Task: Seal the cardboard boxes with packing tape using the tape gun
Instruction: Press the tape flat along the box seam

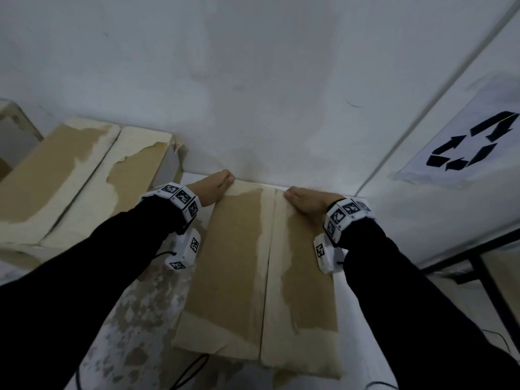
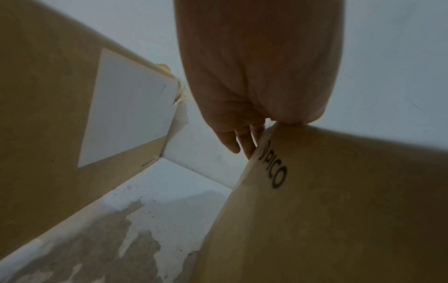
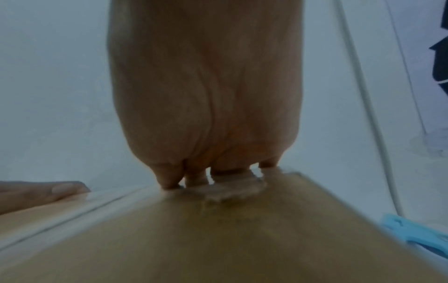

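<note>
A cardboard box (image 1: 239,263) stands in front of me on the table, its two top flaps closed and meeting at a middle seam (image 1: 267,271). My left hand (image 1: 218,185) holds the far left corner, with its fingers (image 2: 232,141) reaching down behind the far side, beside the "PICO" print on the box (image 2: 339,210). My right hand (image 1: 306,199) holds the far edge of the right flap, its fingers (image 3: 169,180) bent over that edge. A light blue object (image 3: 417,235) lies right of the box; I cannot tell what it is.
A second cardboard box (image 1: 70,178) with a white label (image 2: 128,111) stands to the left. The table top (image 1: 140,319) is white and worn. A white wall rises just behind the box. A recycling sign (image 1: 472,147) and a black frame (image 1: 478,263) are at the right.
</note>
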